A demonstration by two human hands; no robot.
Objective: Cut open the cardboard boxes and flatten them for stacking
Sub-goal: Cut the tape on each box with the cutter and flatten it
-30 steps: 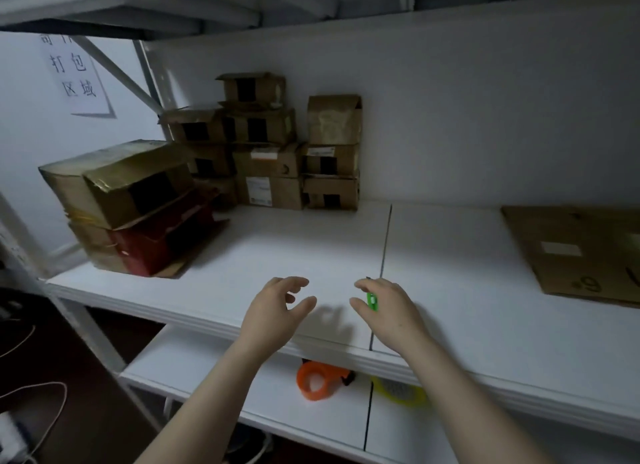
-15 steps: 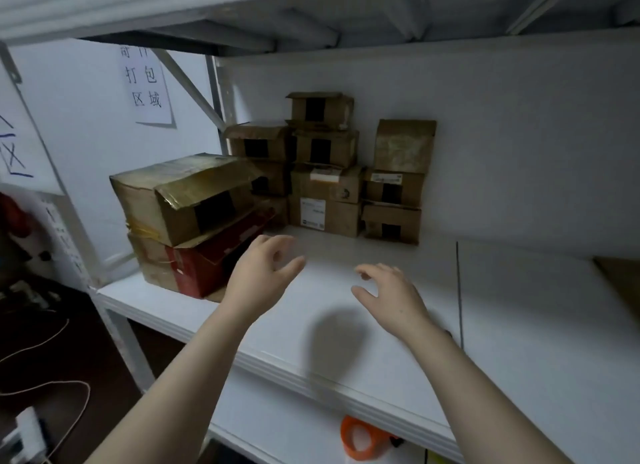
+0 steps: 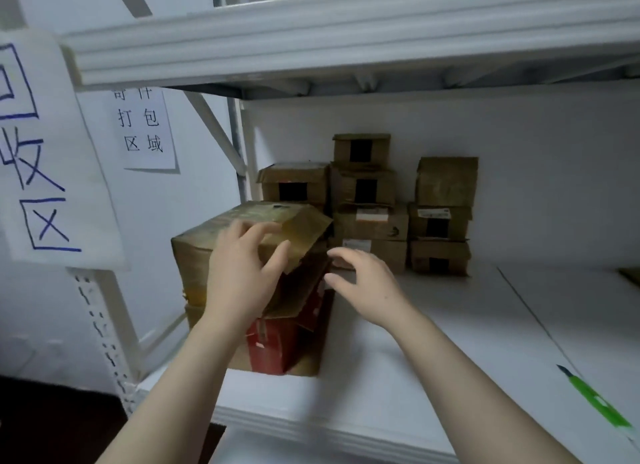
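Step in hand: taking the top box [image 3: 197, 259] off the pile at centre left. It sits on a red box [image 3: 277, 346], at the left end of the shelf [image 3: 433, 342].

Left hand [image 3: 242, 273]: fingers spread and lightly bent over the box's near top corner, thumb by the loose flap [image 3: 304, 228]. It touches the box but has not closed on it.

Right hand [image 3: 363, 283]: just right of the box, fingers loosely curved, apart from it, holding nothing.

- Don't lift by the flap; it looks slack and would likely fold or tear.
- Get your right palm flat on the right face, low down, and your left on the far left face, then squeeze between both.
- Draw it towards you and level, so the red box underneath doesn't drag along.
- Set it on bare shelf at centre right, near the knife [image 3: 595, 399], which lies at lower right of the frame.
- Keep clear of the small boxes [image 3: 370, 221] stacked at the back.
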